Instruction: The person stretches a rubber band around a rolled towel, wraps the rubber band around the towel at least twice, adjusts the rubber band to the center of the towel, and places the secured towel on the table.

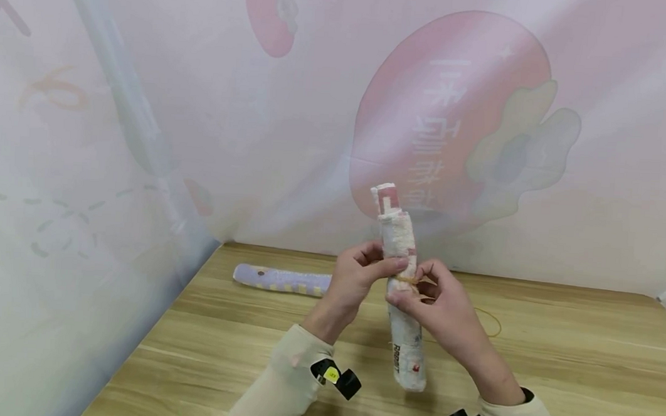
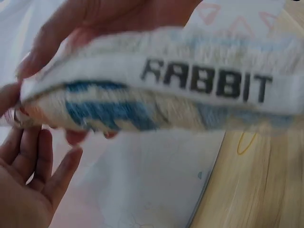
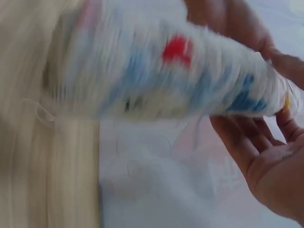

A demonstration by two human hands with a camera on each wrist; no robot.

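Note:
A rolled white towel with red and blue patches stands nearly upright above the table, held between both hands. My left hand grips its middle from the left, thumb across the roll. My right hand pinches a yellow rubber band that circles the roll at the same height. In the left wrist view the towel shows the black word RABBIT, with my left palm below it. The right wrist view is blurred: the towel lies across my right palm.
A second rolled towel, pale purple with yellow, lies on the wooden table at the back left. A loose rubber band lies on the table right of my hands. A printed translucent curtain closes off the back and left.

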